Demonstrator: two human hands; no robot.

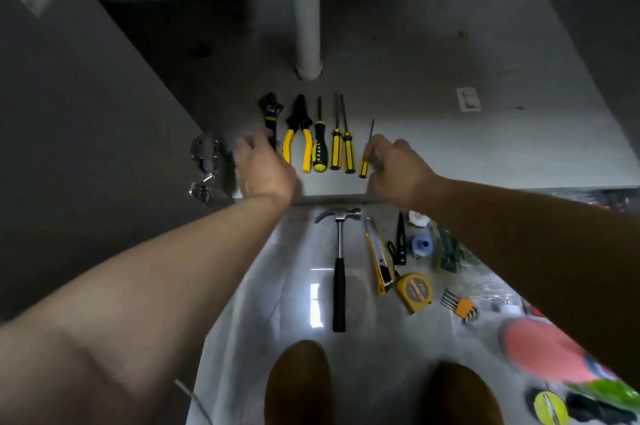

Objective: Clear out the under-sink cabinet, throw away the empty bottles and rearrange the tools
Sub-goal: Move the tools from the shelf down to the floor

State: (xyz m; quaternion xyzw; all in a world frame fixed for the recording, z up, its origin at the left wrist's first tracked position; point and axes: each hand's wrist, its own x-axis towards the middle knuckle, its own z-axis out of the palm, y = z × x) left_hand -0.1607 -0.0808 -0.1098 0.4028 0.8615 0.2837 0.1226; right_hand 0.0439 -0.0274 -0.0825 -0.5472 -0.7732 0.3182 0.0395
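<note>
The cabinet floor [415, 78] spreads grey and bare at the back, with a white pipe [306, 8] rising from it. Along its front edge lies a row of tools: a wrench [270, 112], pliers [298, 133], then three screwdrivers [341, 144] side by side. The left hand [265, 170] hovers over the wrench's handle, its grip wide with fingers spread, holding nothing. The right hand [398, 168] has its grip narrowed on a small screwdriver [365, 161] at the right end of the row, tip pointing to the back. On the glossy floor [277, 286] before the cabinet lie a hammer [339, 268], a knife [377, 258], a tape measure [415, 291] and a hex key set [460, 306].
</note>
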